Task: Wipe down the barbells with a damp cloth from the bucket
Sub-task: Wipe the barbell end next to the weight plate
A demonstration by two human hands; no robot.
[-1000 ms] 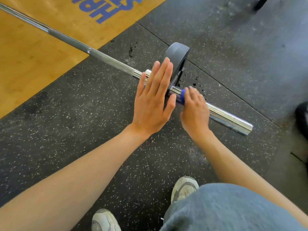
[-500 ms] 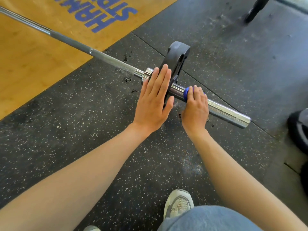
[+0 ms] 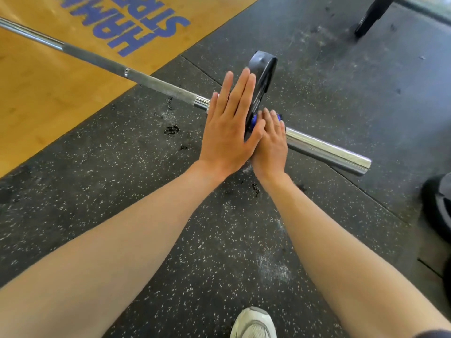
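Note:
A steel barbell [image 3: 156,85] lies on the floor, running from the upper left to its chrome sleeve [image 3: 327,150] at the right. A small dark weight plate [image 3: 264,74] stands upright on the sleeve. My left hand [image 3: 229,128] presses flat, fingers straight, against the plate's inner face. My right hand [image 3: 269,140] is curled round a blue collar [image 3: 255,119] on the sleeve, right against the plate's outer face. No cloth or bucket shows in this view.
Black speckled rubber flooring [image 3: 122,191] lies under me, with a wooden platform [image 3: 48,81] bearing blue lettering at the upper left. A dark rack foot [image 3: 368,19] stands top right, a dark object [image 3: 436,208] sits at the right edge, and my shoe [image 3: 253,323] is at the bottom.
My right hand has slid the blue collar left along the sleeve until it meets the plate. My left hand stays flat on the plate.

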